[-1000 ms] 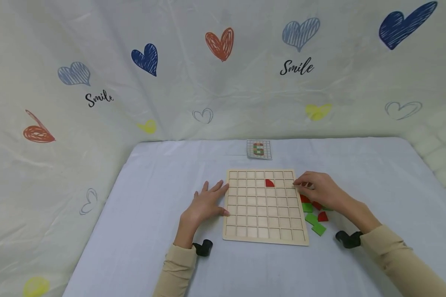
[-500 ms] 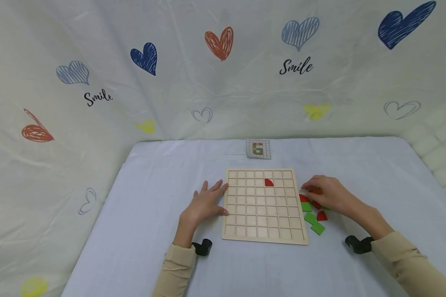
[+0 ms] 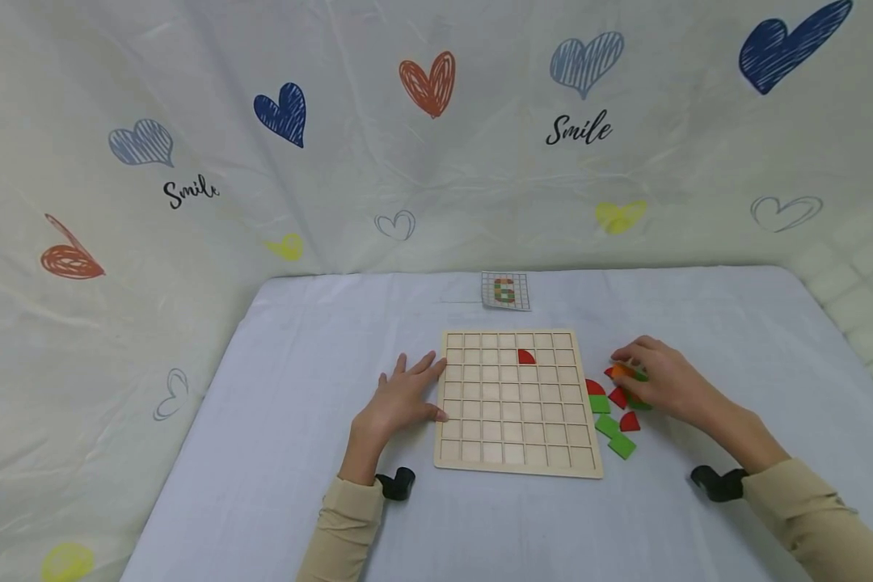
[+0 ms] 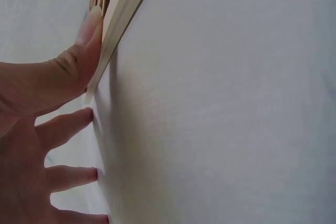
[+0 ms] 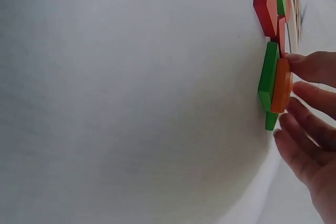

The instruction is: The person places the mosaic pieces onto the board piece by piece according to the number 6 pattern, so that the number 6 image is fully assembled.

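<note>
My left hand (image 3: 398,402) spreads its fingers along the left edge of a wooden grid board (image 3: 512,404). In the left wrist view, the thumb (image 4: 86,45) presses against the board's side. A red quarter-round tile (image 3: 526,356) sits in a cell near the board's top. Beyond the right edge, my right hand (image 3: 662,376) hovers over a loose pile, thumb and fingers apart around an orange tile (image 5: 282,85). Their tips are right at that tile, which lies against a dark green tile (image 5: 269,74). Part of the pile is hidden under the hand.
Several red and green tiles lie right of the board, including a green rectangle (image 3: 622,446) and a red quarter-round (image 3: 630,422). A gridded picture card (image 3: 505,291) lies behind the board. A white cloth (image 3: 335,323) covers the table, with a heart-patterned curtain (image 3: 436,178) behind.
My right hand has moved from the board's right edge rightward over the tile pile, uncovering some red tiles. My left hand has stayed at the board's left edge.
</note>
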### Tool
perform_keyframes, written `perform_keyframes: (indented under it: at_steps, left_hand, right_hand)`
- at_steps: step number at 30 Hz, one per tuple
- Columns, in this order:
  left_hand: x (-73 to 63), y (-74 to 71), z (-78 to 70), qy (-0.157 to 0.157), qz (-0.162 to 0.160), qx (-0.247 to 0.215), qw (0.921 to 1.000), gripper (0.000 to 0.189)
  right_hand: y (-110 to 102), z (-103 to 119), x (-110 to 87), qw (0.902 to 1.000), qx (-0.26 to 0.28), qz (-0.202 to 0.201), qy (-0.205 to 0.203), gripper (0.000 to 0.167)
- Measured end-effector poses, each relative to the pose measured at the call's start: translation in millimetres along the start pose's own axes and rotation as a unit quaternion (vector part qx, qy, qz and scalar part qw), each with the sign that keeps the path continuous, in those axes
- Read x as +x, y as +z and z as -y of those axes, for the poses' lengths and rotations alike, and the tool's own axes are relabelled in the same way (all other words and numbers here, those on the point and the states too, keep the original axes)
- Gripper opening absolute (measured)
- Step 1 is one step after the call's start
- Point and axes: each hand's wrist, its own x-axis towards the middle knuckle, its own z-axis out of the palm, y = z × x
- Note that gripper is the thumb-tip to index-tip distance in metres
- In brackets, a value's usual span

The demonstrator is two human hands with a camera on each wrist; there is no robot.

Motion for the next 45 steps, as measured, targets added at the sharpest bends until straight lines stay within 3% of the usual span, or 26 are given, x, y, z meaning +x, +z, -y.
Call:
perform_keyframes:
  at_steps: [9,16,25,36,45]
  left_hand:
    - [0.9,1.3,0.0,-0.005,0.003,-0.004,1.0000,0.092]
    - [2.3,3.9,-0.3,-0.009,0.002,0.001,1.0000,0.093]
    - [1.5,3.8,-2.6,-0.011,0.001,-0.002,0.9999,0.092]
    - [1.3,3.1,-2.1,-0.012,0.003,-0.005,0.9999,0.092]
    - [1.7,2.3,-1.6,-0.008,0.001,-0.009,0.9999,0.092]
  right_hand:
    - [2.7,-3.8,1.4,1.0000,0.001,0.008,0.001,0.032]
    - [4.6,-1.9,3.3,0.9996,0.024,-0.015,0.005,0.032]
    - [5.3,2.7,3.7,0.9954,0.053,-0.056,-0.056,0.025]
    - [8.7,13.1,11.7,0.9935,0.100,-0.033,-0.043,0.036]
    - [11.2,22.8,22.1,0.9932,0.107,-0.018,-0.041,0.039]
